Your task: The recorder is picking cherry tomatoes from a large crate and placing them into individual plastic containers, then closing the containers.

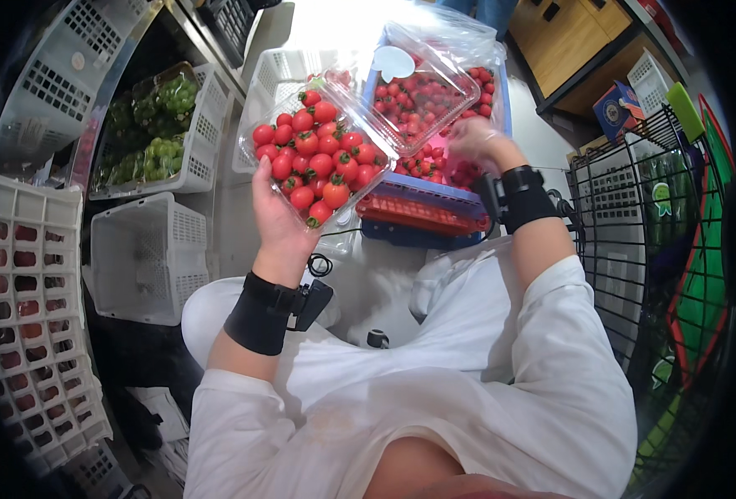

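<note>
My left hand (277, 209) holds a clear plastic clamshell box (355, 203) from its near left side. Cherry tomatoes (306, 143), red and some with green calyxes, fill its tray. The clamshell's lid (427, 140) hangs folded back to the right, over a blue crate (421, 185) of more cherry tomatoes (424, 165). At the crate's right side is my right hand (477, 142), blurred, its fingers low among or just above the tomatoes; whether they grip one is hidden. Thin clear plastic film (467, 47) lines the crate. Both wrists wear black bands with small devices.
A white basket (268, 75) stands behind the clamshell. Left are a crate of packed green grapes (205, 134), a white basket (134, 262) and a white lattice crate (24, 299). A black wire rack (611, 243) stands right. Another person's legs (489, 15) show at the top.
</note>
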Demonstrator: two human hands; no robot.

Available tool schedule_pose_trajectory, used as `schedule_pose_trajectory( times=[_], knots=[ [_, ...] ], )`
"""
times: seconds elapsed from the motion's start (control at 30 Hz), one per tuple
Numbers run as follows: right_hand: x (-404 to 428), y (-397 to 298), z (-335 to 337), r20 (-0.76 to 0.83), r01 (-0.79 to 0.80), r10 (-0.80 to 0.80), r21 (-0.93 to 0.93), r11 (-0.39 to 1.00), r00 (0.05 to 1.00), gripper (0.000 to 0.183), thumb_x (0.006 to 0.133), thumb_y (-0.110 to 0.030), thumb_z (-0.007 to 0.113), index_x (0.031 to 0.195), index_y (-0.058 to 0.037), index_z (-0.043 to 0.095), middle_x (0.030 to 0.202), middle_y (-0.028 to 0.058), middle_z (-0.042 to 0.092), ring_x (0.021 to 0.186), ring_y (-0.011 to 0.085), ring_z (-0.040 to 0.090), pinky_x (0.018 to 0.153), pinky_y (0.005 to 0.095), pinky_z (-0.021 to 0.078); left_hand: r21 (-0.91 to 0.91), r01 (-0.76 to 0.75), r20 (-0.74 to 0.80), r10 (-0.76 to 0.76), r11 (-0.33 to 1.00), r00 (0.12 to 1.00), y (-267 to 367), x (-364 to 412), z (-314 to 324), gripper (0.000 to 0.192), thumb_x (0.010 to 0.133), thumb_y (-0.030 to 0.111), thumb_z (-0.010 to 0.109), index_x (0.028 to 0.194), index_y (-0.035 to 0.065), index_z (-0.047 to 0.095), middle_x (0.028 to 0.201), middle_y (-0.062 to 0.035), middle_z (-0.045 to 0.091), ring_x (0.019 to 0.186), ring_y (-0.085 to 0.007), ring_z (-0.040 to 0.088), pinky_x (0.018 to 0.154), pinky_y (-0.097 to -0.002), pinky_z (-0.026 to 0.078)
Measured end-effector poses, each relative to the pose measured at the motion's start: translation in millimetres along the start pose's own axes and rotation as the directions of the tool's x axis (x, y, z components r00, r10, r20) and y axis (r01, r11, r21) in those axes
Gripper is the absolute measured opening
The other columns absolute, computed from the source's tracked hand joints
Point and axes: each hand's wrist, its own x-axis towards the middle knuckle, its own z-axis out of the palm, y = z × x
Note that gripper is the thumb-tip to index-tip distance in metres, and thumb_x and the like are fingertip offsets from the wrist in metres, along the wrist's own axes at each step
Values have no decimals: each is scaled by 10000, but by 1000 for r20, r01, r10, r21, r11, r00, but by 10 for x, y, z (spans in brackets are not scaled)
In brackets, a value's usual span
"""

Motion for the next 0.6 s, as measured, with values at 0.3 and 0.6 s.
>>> schedule_pose_trajectory(
  times=[0.3, 0.6],
  knots=[
    [-919, -853, -905, -472, 524, -272, 564, 638, 839, 247, 861, -104, 722, 1058, 2, 619, 960, 37, 612, 866, 110, 590, 740, 244, 501, 58, -1, -21, 3, 998, 1000, -52, 7, -63, 607, 983, 449, 393, 1449, 61, 375, 1443, -167, 462, 1325, -330, 477, 1129, -485, 379],
    [-1314, -1974, -61, -392, 764, -739, -125, 633, 548, 363, 708, -138, 814, 1024, -45, 662, 1025, 149, 620, 887, 328, 647, 756, 394, 546, 37, 55, -131, -49, 998, 990, -86, -140, 90, 534, 969, 442, 480, 1354, 72, 490, 1315, -121, 584, 1210, -254, 583, 1058, -428, 464]
  ],
)
